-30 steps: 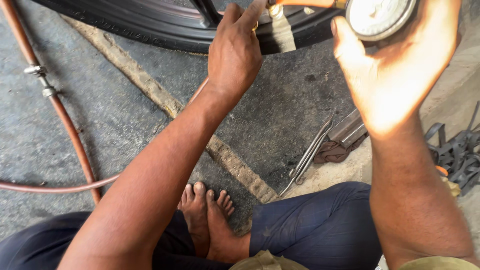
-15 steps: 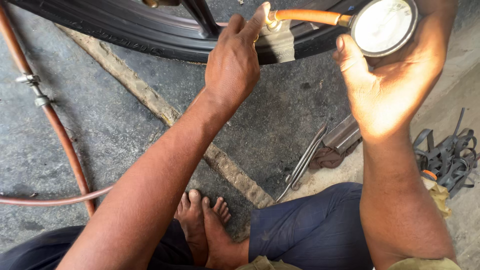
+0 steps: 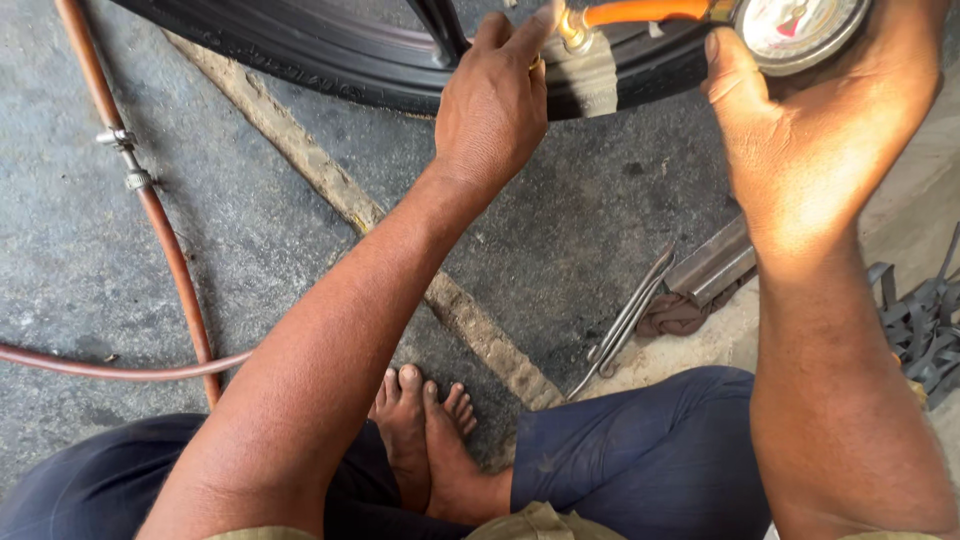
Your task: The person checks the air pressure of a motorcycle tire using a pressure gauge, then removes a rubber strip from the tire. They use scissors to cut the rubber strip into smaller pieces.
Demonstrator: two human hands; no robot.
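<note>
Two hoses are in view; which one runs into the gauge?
The short orange hose at the top, joining the round gauge in the right hand. The long brown hose just lies on the floor at left.

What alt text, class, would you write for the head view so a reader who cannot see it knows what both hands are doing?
A person's left hand presses a brass hose fitting toward a black tyre, while the right hand holds a round pressure gauge joined to it by an orange hose. Below are bare feet, dark trousers and a grey floor crossed by a brown hose.
</note>
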